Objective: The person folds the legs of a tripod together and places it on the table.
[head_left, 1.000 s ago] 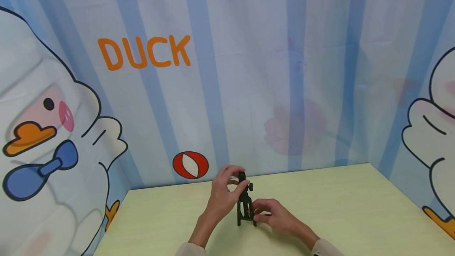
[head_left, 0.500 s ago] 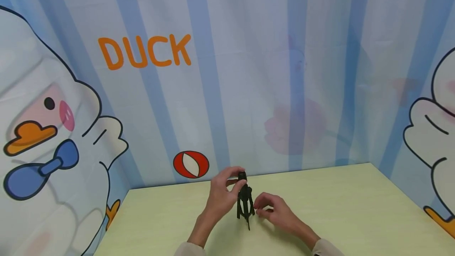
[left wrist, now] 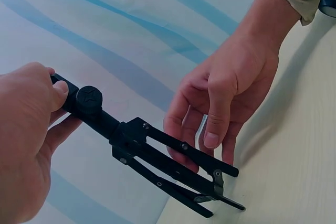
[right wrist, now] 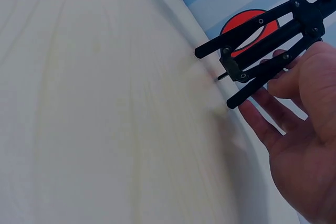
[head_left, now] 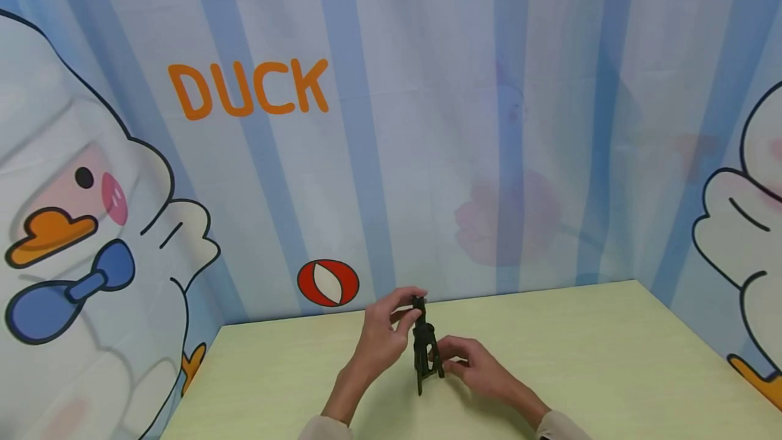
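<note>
My left hand [head_left: 380, 341] pinches the top of a small black tripod [head_left: 424, 338] between thumb and fingertips, holding it with the legs downward. In the left wrist view, the left hand [left wrist: 26, 135] grips the head end beside a round knob [left wrist: 89, 100]. The legs [left wrist: 199, 161] are partly spread, with hinged braces between them. My right hand [head_left: 479, 365] is at the legs, its relaxed fingers reaching behind one leg. In the right wrist view, the right hand [right wrist: 304, 145] has its thumb close to that leg, fingertips partly hidden behind it.
A pale yellow table [head_left: 580, 358] lies under both hands. Behind it hangs a blue-striped curtain [head_left: 427, 155] printed with ducks, a red ball and lettering. The table's back edge runs just beyond the left hand.
The tripod has turned about its upright axis, so its legs face differently. The right hand drew slightly away from the legs, then came back to them. The left hand keeps its hold.
</note>
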`<state>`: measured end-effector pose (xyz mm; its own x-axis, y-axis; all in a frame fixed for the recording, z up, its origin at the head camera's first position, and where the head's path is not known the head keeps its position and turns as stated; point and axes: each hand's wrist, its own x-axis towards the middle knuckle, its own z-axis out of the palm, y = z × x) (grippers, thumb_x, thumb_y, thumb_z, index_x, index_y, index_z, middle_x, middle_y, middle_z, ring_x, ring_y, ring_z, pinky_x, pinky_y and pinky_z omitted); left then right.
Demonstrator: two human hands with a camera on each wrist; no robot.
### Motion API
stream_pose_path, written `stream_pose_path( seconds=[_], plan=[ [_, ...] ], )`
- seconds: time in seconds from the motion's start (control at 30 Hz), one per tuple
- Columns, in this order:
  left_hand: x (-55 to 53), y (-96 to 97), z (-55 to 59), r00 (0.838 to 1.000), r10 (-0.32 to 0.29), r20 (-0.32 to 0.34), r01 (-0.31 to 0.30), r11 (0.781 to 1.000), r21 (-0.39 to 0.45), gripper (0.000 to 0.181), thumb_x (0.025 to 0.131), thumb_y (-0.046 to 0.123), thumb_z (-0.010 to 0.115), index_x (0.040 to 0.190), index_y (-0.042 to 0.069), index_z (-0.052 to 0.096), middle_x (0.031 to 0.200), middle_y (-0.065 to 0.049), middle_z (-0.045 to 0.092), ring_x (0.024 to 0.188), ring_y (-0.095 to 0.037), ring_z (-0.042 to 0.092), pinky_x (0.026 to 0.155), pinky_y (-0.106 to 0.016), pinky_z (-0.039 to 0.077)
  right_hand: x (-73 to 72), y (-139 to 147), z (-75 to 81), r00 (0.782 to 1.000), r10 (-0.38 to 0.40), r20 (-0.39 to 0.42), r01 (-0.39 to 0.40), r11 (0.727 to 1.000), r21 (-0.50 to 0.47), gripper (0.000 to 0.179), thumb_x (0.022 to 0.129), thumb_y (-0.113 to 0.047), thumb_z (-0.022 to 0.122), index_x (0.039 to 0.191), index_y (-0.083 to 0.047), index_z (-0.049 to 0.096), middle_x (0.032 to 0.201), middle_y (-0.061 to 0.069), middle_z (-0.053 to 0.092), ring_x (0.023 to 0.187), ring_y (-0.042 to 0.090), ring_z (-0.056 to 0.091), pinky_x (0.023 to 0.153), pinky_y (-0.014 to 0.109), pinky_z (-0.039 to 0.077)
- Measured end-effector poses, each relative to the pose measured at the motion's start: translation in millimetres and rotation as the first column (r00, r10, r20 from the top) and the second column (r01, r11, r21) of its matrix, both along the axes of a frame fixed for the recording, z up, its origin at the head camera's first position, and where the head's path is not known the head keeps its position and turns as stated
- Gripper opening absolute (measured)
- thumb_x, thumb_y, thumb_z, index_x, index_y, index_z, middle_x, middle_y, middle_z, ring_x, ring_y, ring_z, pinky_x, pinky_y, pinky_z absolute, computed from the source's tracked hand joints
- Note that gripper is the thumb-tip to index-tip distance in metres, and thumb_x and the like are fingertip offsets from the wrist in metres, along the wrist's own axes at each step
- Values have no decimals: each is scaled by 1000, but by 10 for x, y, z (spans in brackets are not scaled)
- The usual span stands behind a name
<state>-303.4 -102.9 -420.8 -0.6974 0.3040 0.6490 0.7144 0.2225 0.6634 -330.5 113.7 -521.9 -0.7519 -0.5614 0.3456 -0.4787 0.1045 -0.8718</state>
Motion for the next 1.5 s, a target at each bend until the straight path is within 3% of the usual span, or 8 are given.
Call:
stream_pose_path(
  seconds=[0.37, 0.77, 1.13, 1.3, 1.5],
  plan=[
    [-2, -19, 9, 999, -28, 26, 28, 1000, 2, 39, 98, -11, 62, 127, 14, 68, 123, 1, 71, 116, -22, 69, 96, -35, 58, -1, 0, -8, 997, 63, -45, -63, 998, -10, 25, 94, 12, 60, 115, 3, 69, 108, 22, 71, 102, 27, 70, 89, 31, 58],
    [4, -31, 30, 998, -39, 46, 39, 999, -14, 37, 100, -10, 61, 127, 14, 68, 125, 2, 70, 118, -23, 68, 97, -35, 57, 26, 13, 20, 996, 91, -11, -91, 996, 11, 22, 96, 9, 61, 116, 3, 69, 112, 20, 70, 103, 30, 70, 88, 31, 58],
    [7, -40, 37, 996, -52, 74, 54, 998, -21, 38, 99, -10, 61, 127, 15, 68, 127, 3, 70, 120, -24, 67, 98, -34, 57, -2, 23, 0, 994, 107, -19, -106, 994, 39, 20, 97, 7, 62, 116, 3, 68, 111, 21, 70, 103, 20, 69, 90, 31, 56],
    [20, -47, 51, 996, -45, 79, 47, 998, -29, 38, 100, -7, 61, 127, 19, 67, 126, 3, 70, 119, -22, 67, 99, -36, 56, 8, 21, -13, 995, 94, -25, -94, 995, 17, 19, 96, 6, 64, 115, 2, 68, 109, 20, 70, 100, 21, 70, 90, 31, 57],
    [30, -59, 75, 998, -11, 68, 16, 998, -68, 34, 99, -1, 67, 128, 16, 67, 123, 1, 68, 114, -21, 68, 95, -34, 58, 50, -2, -42, 997, 57, 54, -57, 998, 0, 20, 96, -1, 71, 115, 1, 65, 107, 17, 68, 96, 24, 70, 86, 30, 58]
  ],
)
